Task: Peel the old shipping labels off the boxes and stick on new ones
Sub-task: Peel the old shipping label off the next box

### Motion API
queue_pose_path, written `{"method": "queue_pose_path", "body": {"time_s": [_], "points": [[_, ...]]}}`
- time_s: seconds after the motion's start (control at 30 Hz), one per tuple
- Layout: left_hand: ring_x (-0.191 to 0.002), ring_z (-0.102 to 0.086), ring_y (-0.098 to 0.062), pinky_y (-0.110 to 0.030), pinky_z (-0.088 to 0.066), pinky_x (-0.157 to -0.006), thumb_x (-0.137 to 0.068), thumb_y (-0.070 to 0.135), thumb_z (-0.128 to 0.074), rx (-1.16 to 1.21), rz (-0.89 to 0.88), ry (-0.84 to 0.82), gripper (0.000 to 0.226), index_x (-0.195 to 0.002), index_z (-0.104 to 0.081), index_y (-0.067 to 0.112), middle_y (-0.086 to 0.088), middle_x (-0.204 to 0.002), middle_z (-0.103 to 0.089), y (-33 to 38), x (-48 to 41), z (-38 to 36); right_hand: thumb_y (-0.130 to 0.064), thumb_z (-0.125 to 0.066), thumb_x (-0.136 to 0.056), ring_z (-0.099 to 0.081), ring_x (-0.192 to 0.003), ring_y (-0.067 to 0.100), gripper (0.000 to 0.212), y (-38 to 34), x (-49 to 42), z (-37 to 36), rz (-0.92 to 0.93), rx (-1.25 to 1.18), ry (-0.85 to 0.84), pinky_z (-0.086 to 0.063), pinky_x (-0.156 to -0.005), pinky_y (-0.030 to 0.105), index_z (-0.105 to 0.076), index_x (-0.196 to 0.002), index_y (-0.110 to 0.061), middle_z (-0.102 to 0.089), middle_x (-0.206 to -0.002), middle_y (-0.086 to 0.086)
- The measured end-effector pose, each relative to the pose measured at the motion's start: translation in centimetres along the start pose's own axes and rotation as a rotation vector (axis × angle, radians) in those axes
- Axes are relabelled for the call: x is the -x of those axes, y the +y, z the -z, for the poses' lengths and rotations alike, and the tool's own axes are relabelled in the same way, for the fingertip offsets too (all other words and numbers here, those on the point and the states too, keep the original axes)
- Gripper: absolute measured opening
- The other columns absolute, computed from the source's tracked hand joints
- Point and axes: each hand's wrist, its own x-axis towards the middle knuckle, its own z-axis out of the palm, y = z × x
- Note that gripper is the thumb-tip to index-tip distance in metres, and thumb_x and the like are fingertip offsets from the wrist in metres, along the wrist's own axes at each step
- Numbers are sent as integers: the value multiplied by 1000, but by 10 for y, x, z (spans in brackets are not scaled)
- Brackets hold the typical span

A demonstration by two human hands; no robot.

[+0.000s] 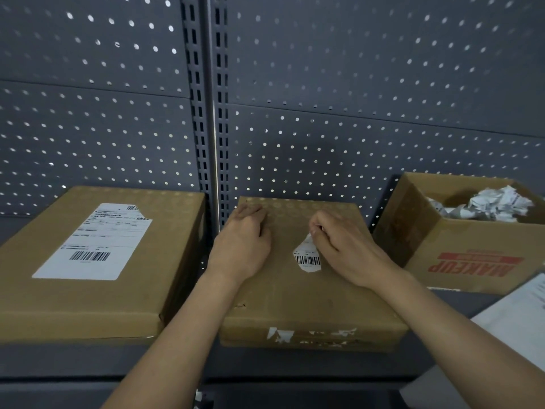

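Note:
A brown cardboard box (306, 293) sits in the middle of the shelf. A torn scrap of white label with a barcode (307, 259) clings to its top. My right hand (339, 246) pinches the scrap's upper edge between thumb and fingertips. My left hand (244, 240) lies curled on the box top near its far left corner, pressing it down. White label shreds (283, 334) remain on the box's front face. A second closed box (97, 296) at the left carries a whole white shipping label (94, 243) with one torn corner.
An open carton marked MAKEUP (460, 261) stands at the right and holds crumpled white label scraps (483, 205). A white sheet (519, 317) lies at the right edge. A grey pegboard wall (324, 84) closes off the back of the shelf (88, 361).

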Motion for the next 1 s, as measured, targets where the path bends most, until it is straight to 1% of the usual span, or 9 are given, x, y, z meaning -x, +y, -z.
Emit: {"method": "queue_pose_path", "body": {"time_s": [0.1,0.17,0.23,0.3,0.43,0.7,0.83,0.93,1.0], "points": [[-145,-25,-16,-28,-16,-118,-97,21,-44,0,3,2,47,-144,-46,14,-1,-151,-41,0,0,0,-27,-40,-100,-47,-79,0,17,0,2,1,-12,-39,-2,-34,-67,20,-45,-85,-23,-48,-79,-16],[-145,-25,-16,-27,-16,-117,-97,20,-44,0,-1,6,47,-144,-46,14,-1,-151,-42,0,0,0,-40,-43,-98,-46,-73,2,20,-2,2,2,-9,-48,-9,-32,-63,23,-46,-87,-24,-48,-77,-14],[-145,-25,-16,-26,-15,-117,-97,20,-45,7,-1,11,47,-144,-46,14,-1,-151,-42,0,1,0,-62,-53,-85,-42,-65,4,36,-5,2,3,-33,-30,-47,-31,-57,25,-44,-87,-27,-46,-73,-12],[-144,-27,-16,-27,-17,-117,-97,20,-46,10,-3,20,46,-143,-48,14,-1,-150,-43,0,1,0,-72,-67,-65,-39,-61,4,50,-10,3,5,-79,-18,-75,-30,-53,24,-41,-83,-33,-46,-71,-14],[-142,-29,-15,-30,-24,-115,-96,18,-45,14,-4,18,43,-139,-52,13,0,-147,-46,0,1,0,-59,-77,-69,-31,-54,6,50,-8,4,3,-81,-139,17,-26,-52,21,-32,-69,-37,-38,-61,-12],[-141,-30,-16,-31,-27,-115,-96,18,-45,1,-7,13,44,-139,-52,13,0,-147,-47,2,1,0,-31,-75,-83,-34,-59,7,41,0,2,-3,-57,-440,-62,-35,-59,28,-39,-63,-35,-39,-63,-5],[-141,-30,-16,-32,-27,-114,-96,18,-46,1,-11,17,42,-136,-53,13,0,-146,-47,2,1,1,-25,-74,-84,-40,-63,6,32,2,2,-4,-55,-448,-59,-37,-61,27,-46,-70,-27,-44,-67,-11],[-141,-31,-15,-30,-27,-113,-96,17,-46,-2,-16,28,41,-136,-54,13,0,-145,-49,2,1,1,-23,-72,-86,-47,-69,7,28,-2,1,-2,1,-395,-32,-40,-67,28,-50,-72,-32,-51,-74,-12],[-140,-32,-15,-28,-26,-112,-96,17,-46,-1,-19,33,40,-134,-55,12,0,-144,-50,3,2,1,-25,-70,-88,-52,-75,5,16,-4,1,0,32,-325,-29,-41,-71,26,-57,-80,-28,-56,-81,-13]]}}
